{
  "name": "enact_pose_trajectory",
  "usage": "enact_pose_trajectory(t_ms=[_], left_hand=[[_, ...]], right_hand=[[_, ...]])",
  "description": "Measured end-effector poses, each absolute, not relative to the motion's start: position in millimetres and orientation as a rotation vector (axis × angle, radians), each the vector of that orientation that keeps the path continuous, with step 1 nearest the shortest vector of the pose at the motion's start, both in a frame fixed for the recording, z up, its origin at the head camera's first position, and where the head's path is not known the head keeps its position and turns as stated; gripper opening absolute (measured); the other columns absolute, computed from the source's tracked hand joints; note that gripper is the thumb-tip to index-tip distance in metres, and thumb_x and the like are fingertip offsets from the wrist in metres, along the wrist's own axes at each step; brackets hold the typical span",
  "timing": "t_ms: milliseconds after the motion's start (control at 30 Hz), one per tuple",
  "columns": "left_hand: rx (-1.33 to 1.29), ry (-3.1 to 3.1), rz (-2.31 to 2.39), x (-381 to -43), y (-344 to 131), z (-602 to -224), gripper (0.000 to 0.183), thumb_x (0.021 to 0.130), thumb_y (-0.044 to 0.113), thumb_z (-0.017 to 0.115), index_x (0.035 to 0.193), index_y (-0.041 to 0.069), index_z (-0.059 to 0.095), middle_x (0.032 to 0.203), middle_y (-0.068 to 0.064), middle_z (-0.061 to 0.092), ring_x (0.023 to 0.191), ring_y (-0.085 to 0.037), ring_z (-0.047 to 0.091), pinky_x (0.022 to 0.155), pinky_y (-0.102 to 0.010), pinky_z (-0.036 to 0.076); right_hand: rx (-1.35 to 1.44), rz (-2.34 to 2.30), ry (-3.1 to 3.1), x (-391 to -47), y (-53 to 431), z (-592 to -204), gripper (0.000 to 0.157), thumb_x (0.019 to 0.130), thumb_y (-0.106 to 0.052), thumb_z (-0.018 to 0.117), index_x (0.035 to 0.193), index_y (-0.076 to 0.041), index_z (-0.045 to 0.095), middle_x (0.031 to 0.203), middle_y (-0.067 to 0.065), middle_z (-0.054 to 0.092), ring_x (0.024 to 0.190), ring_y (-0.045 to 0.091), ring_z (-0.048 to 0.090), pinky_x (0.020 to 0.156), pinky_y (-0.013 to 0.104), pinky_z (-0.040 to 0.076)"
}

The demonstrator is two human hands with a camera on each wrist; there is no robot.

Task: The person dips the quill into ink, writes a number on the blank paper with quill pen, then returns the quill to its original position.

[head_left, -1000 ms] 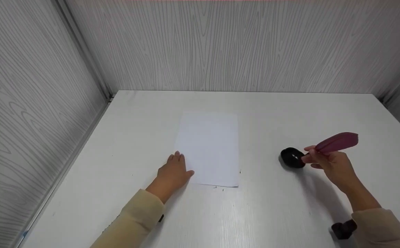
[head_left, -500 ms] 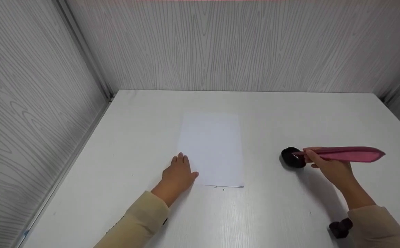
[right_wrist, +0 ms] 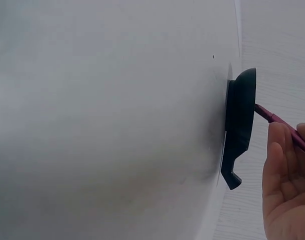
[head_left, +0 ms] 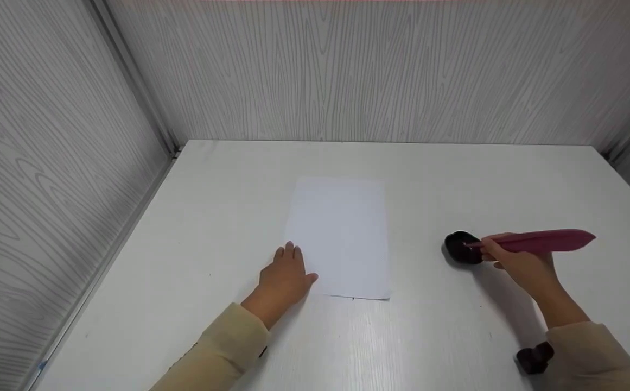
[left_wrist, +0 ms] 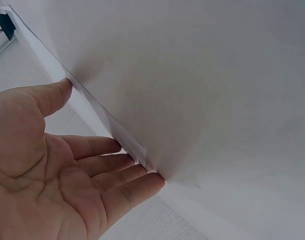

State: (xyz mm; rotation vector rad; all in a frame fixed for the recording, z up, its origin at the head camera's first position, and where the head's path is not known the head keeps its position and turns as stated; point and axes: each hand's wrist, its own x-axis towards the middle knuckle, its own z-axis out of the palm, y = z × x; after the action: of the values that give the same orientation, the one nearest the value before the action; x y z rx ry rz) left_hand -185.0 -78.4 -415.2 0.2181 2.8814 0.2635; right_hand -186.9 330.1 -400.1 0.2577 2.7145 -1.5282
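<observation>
A sheet of white paper [head_left: 342,233] lies upright on the white table in the head view. My left hand [head_left: 285,278] rests flat at its lower left edge, fingers straight and thumb spread; in the left wrist view the fingertips [left_wrist: 155,180] touch the paper's edge. My right hand [head_left: 526,269] pinches a burgundy quill pen [head_left: 548,240] low on its shaft. The feather end points right, and the nib end reaches into a small black dish [head_left: 460,247]. From the right wrist view, the pen tip [right_wrist: 260,109] meets the open side of the dish, which has a short bent handle.
A black device [head_left: 534,358] sits by the right sleeve. Grey wood-grain panels [head_left: 320,70] rise behind the table and along its left and right sides. Bare tabletop [head_left: 418,195] separates the paper from the dish.
The quill has tipped from a raised slant to nearly level, its nib end moving into the dish. My left hand and the paper have shifted slightly right.
</observation>
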Motion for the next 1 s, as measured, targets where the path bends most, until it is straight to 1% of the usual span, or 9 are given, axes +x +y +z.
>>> enact_pose_trajectory(t_ms=[67, 167, 300, 400, 600, 767, 900, 1000], left_hand=[[0.220, 2.887, 0.265, -184.4, -77.8, -414.7, 0.071, 0.097, 0.038, 0.055, 0.144, -0.010, 0.030, 0.150, -0.024, 0.027, 0.138, -0.035, 0.026, 0.098, -0.048, 0.041], [0.220, 2.895, 0.258, -184.1, -77.2, -414.7, 0.071, 0.097, 0.038, 0.055, 0.143, -0.010, 0.031, 0.150, -0.024, 0.028, 0.138, -0.035, 0.027, 0.097, -0.048, 0.041], [0.218, 2.896, 0.253, -183.9, -77.2, -414.3, 0.072, 0.096, 0.039, 0.055, 0.143, -0.009, 0.031, 0.150, -0.023, 0.028, 0.138, -0.034, 0.027, 0.097, -0.048, 0.041], [0.218, 2.893, 0.248, -183.9, -77.6, -414.0, 0.072, 0.097, 0.039, 0.055, 0.144, -0.009, 0.031, 0.150, -0.023, 0.028, 0.138, -0.034, 0.027, 0.097, -0.048, 0.041], [0.205, 2.882, 0.256, -183.9, -78.0, -413.7, 0.072, 0.097, 0.039, 0.055, 0.144, -0.009, 0.030, 0.151, -0.023, 0.027, 0.139, -0.034, 0.025, 0.098, -0.048, 0.040], [0.200, 2.876, 0.255, -184.9, -78.5, -415.5, 0.073, 0.097, 0.040, 0.055, 0.144, -0.009, 0.029, 0.151, -0.023, 0.026, 0.139, -0.034, 0.025, 0.098, -0.049, 0.040], [0.191, 2.865, 0.256, -187.0, -79.3, -417.7, 0.073, 0.097, 0.041, 0.053, 0.145, -0.008, 0.028, 0.151, -0.022, 0.025, 0.139, -0.034, 0.024, 0.097, -0.050, 0.041], [0.184, 2.858, 0.253, -188.5, -79.7, -419.6, 0.074, 0.097, 0.042, 0.053, 0.145, -0.008, 0.028, 0.152, -0.022, 0.024, 0.139, -0.034, 0.023, 0.097, -0.050, 0.041]], right_hand=[[0.273, -1.490, 2.714, -186.4, 331.0, -400.0, 0.066, 0.084, -0.058, 0.062, 0.117, -0.001, 0.065, 0.085, -0.003, 0.073, 0.082, 0.010, 0.069, 0.069, 0.016, 0.049], [0.279, -1.488, 2.702, -186.3, 331.3, -400.7, 0.067, 0.085, -0.057, 0.062, 0.117, 0.001, 0.064, 0.086, -0.002, 0.073, 0.083, 0.012, 0.069, 0.070, 0.016, 0.049], [0.275, -1.501, 2.689, -187.0, 330.6, -401.6, 0.059, 0.088, -0.049, 0.063, 0.116, 0.004, 0.064, 0.085, -0.001, 0.073, 0.081, 0.011, 0.069, 0.069, 0.019, 0.052], [0.292, -1.481, 2.683, -187.2, 330.3, -401.6, 0.057, 0.089, -0.048, 0.063, 0.114, 0.003, 0.066, 0.083, -0.003, 0.073, 0.078, 0.009, 0.069, 0.068, 0.018, 0.051], [0.316, -1.498, 2.676, -186.5, 330.9, -399.7, 0.065, 0.085, -0.055, 0.064, 0.116, 0.002, 0.065, 0.082, -0.003, 0.073, 0.080, 0.010, 0.069, 0.069, 0.016, 0.049], [0.301, -1.550, 2.683, -185.3, 331.4, -397.5, 0.065, 0.084, -0.054, 0.064, 0.117, 0.002, 0.064, 0.084, -0.004, 0.073, 0.081, 0.011, 0.069, 0.069, 0.017, 0.050], [0.244, -1.630, 2.683, -186.7, 330.2, -396.0, 0.057, 0.088, -0.045, 0.065, 0.116, 0.005, 0.062, 0.084, -0.002, 0.073, 0.080, 0.008, 0.069, 0.070, 0.022, 0.053], [0.246, -1.692, 2.667, -188.6, 329.1, -392.8, 0.050, 0.090, -0.041, 0.065, 0.113, 0.003, 0.063, 0.083, -0.003, 0.073, 0.078, 0.005, 0.068, 0.070, 0.022, 0.054]])
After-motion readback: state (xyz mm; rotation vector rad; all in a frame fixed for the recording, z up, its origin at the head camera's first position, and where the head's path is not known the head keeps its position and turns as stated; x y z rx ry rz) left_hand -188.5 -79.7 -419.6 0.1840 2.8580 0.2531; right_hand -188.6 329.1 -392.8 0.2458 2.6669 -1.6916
